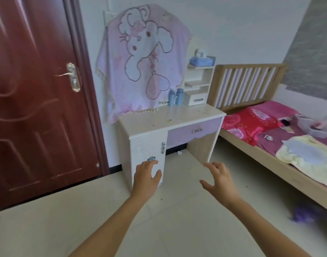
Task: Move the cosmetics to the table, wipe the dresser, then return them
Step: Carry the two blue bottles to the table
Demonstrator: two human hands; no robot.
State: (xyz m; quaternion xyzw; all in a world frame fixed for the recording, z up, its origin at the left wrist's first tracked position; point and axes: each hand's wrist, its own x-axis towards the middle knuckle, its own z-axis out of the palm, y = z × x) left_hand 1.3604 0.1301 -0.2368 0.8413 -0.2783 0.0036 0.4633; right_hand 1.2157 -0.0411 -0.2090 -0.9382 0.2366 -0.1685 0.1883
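A white and lilac dresser (151,125) stands against the far wall, its top speckled with small stains. Two blue cosmetic bottles (174,97) stand upright at the back of the top, beside a small drawer unit (195,98). A pink rabbit towel (142,62) hangs over the dresser's mirror. My left hand (147,176) reaches forward, empty, with relaxed fingers, in front of the dresser's lower cabinet door. My right hand (219,180) is held out with fingers spread, holding nothing. Both hands are well short of the bottles.
A dark red door (34,89) is at the left. A wooden bed (270,138) with pink bedding and loose items stands at the right. A blue tissue box (201,61) sits on the top shelf. Pale floor tiles (66,229) lie between me and the dresser.
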